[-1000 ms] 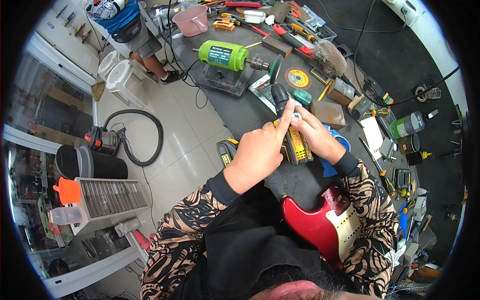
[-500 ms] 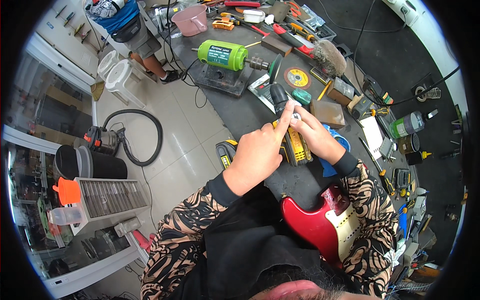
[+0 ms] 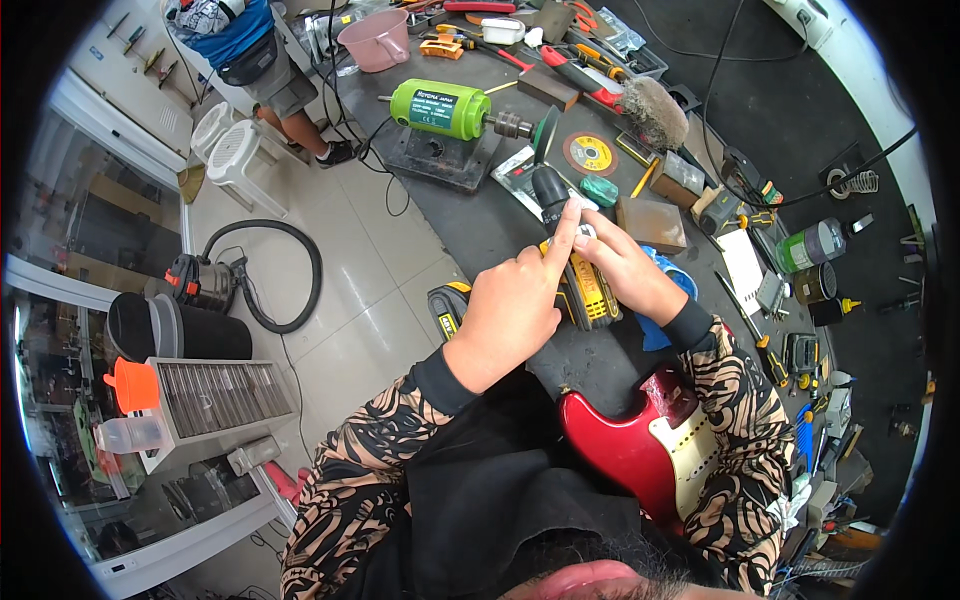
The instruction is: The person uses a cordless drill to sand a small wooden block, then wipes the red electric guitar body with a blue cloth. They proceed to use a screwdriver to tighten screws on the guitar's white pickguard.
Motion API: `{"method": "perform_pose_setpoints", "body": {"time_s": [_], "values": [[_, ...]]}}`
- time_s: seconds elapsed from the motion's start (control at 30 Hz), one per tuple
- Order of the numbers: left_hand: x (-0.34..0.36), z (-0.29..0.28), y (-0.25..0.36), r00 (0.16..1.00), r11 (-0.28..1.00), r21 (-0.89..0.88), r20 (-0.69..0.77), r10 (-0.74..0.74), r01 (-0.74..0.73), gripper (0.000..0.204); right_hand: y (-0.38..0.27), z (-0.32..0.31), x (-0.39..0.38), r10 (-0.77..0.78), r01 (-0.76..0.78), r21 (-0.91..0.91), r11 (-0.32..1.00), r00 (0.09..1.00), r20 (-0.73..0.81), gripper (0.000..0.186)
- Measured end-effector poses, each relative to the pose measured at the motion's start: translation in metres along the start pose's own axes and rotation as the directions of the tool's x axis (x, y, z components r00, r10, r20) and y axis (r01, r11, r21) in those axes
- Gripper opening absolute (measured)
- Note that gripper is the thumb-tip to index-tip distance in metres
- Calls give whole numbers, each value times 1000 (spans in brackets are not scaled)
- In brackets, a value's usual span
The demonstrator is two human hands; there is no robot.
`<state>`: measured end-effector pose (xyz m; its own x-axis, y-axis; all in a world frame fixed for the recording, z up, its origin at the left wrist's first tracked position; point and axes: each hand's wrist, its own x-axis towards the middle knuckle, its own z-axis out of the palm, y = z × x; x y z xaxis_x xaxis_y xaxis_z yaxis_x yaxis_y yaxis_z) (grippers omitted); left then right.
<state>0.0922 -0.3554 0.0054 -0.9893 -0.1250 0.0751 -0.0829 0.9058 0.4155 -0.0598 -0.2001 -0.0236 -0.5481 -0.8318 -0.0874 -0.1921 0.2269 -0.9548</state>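
My left hand (image 3: 505, 325) is closed on a yellow-and-black drill (image 3: 592, 295), index finger stretched toward the black chuck (image 3: 550, 190). My right hand (image 3: 630, 275) pinches beside it, its fingertips around a small white item (image 3: 585, 232) that I cannot make out. The drill's battery end (image 3: 448, 305) shows left of my left hand. Behind the chuck lie a flat package (image 3: 515, 178) and a green bar (image 3: 598, 190). A blue cloth (image 3: 657, 333) is under my right hand. A red guitar body (image 3: 610, 455) with a cream plate rests below my forearms.
A green bench motor (image 3: 435, 110), cutting disc (image 3: 590, 153), metal blocks (image 3: 650, 225) and several tools surround the dark workbench (image 3: 420, 210). A person (image 3: 280, 90) stands at upper left beside white stools (image 3: 240, 160). A vacuum (image 3: 200, 280) with hose sits on the floor at left.
My hands and the drill sit slightly further up and left in the picture, along with the bench around them. The fingers' arrangement looks much the same.
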Motion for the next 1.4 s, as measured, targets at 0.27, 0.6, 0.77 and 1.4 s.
{"method": "perform_pose_setpoints", "body": {"time_s": [0.27, 0.6, 0.77, 1.4], "values": [[0, 1, 0, 1000, 1000, 5, 4, -1, 1, 123, -2, 0, 0, 20, -22, 55, 998, 999, 34, 58], [1, 3, -4, 997, 998, 4, -41, 58, -58, 122, 0, 0, 0, -2, 2, 31, 1000, 1000, 2, 48], [1, 0, -1, 1000, 1000, 6, -6, 12, -12, 122, -3, 1, 1, -1, -1, 72, 997, 1000, 25, 44], [0, 2, 0, 1000, 1000, -6, -9, -12, 12, 123, -9, 1, 0, 18, -20, 77, 997, 999, 29, 48]]}}
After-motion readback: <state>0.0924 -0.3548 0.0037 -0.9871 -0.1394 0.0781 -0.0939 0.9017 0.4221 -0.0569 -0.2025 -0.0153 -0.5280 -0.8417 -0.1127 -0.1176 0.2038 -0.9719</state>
